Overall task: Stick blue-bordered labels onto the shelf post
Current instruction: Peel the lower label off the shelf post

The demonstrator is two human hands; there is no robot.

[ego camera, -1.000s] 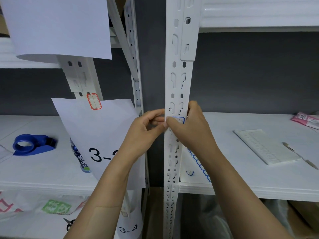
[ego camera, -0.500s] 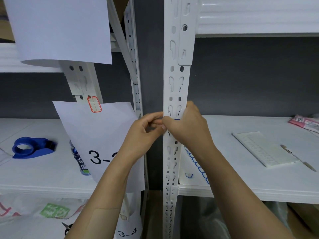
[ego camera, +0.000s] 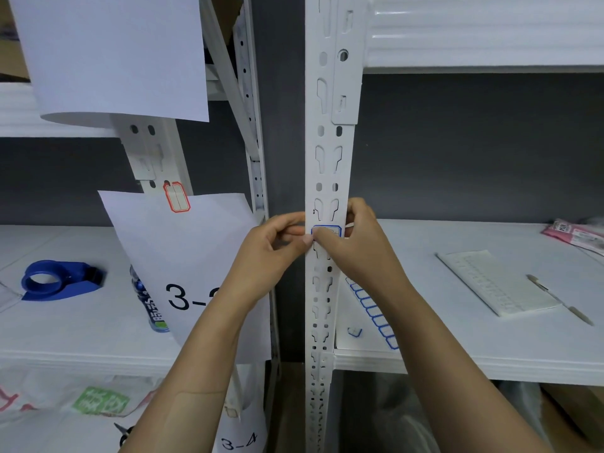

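Blue-bordered label lies across the front face of the white shelf post, just below a pair of keyhole slots. Both hands meet at it. Left hand, fingers curled, pinches at the label's left edge; right hand wraps the post's right side, thumb pressing along the label's lower edge. Likely reason: one hand keeps the label square while the other presses it flat. Whether it is fully stuck down, cannot tell.

Shelf to the right carries the label sheet, a strip of blue-bordered labels lying close behind the post, within easy reach for the next one. Also there: a white pad and a pen. No containers in view.
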